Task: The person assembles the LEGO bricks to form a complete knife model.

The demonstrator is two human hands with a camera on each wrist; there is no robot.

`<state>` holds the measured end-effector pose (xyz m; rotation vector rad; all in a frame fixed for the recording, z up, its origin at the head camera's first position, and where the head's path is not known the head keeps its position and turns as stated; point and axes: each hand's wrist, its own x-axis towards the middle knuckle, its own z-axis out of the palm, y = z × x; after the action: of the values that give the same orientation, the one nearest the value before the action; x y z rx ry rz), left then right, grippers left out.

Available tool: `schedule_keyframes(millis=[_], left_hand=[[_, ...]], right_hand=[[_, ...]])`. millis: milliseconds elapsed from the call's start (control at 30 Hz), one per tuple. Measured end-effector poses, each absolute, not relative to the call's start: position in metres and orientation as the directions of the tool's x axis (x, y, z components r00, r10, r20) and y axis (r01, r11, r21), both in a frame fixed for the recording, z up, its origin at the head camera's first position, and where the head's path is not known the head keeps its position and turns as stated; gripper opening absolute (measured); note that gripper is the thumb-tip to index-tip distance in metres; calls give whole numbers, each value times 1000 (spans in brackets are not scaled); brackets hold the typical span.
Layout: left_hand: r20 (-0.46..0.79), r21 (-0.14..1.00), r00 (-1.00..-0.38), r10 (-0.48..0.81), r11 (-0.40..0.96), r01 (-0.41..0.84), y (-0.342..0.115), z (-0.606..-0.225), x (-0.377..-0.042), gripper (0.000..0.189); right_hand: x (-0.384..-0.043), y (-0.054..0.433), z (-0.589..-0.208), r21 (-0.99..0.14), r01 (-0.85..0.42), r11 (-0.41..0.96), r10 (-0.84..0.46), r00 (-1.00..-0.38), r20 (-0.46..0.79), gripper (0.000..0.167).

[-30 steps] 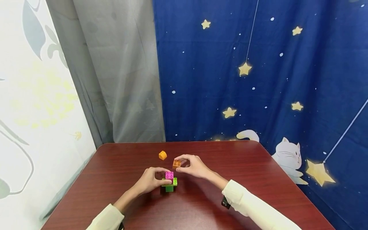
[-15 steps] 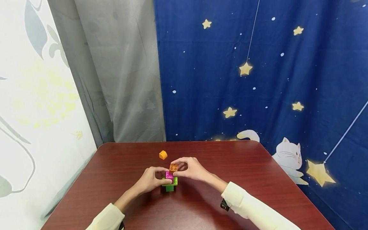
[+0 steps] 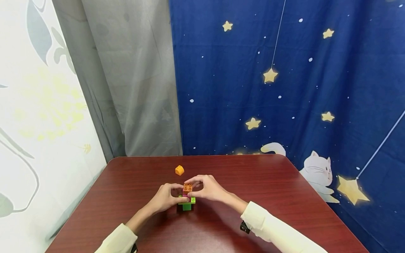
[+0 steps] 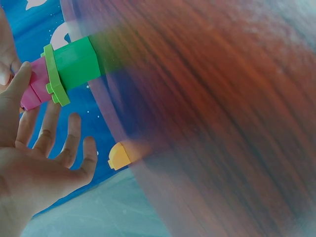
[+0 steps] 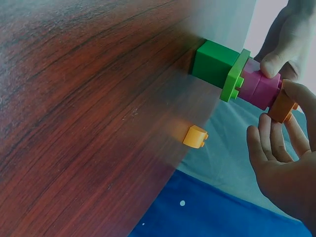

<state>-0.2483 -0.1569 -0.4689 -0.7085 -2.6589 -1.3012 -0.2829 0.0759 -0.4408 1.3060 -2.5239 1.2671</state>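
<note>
A small tower of toy building bricks stands on the table in the head view. At its foot is a green block [image 3: 187, 207], with a lime plate [image 3: 193, 200] across it and pink bricks [image 5: 257, 89] stacked above. My left hand [image 3: 162, 199] pinches the pink bricks between thumb and fingers. Between the thumb and fingers of my right hand [image 3: 209, 188] is an orange brick [image 3: 188, 187], studs up, right at the top of the pink ones. The right wrist view shows it slightly askew there, with a thin gap along one side.
A yellow-orange curved brick [image 3: 179, 170] lies behind the tower on the dark red wooden table [image 3: 253, 182]. Beyond the table's far edge hang a grey curtain [image 3: 142, 88] and a blue curtain with stars [image 3: 221, 88].
My right hand has brought the orange brick leftward and toward me, from beside the tower to the top of the pink bricks. The left hand keeps its hold in place.
</note>
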Motion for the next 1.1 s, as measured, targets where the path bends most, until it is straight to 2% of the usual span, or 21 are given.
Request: schedule_keyframes(millis=[267, 567, 1100], left_hand=[[309, 674, -874, 376, 562, 480, -157, -469, -249, 34], [310, 695, -868, 387, 530, 485, -155, -468, -247, 31], [288, 717, -871, 397, 514, 471, -156, -467, -247, 33]], right_hand=[[-279, 70, -442, -601, -729, 327, -666, -629, 400, 39], [-278, 70, -446, -684, -670, 289, -643, -665, 380, 36], [-280, 73, -445, -747, -587, 312, -648, -707, 284, 36]])
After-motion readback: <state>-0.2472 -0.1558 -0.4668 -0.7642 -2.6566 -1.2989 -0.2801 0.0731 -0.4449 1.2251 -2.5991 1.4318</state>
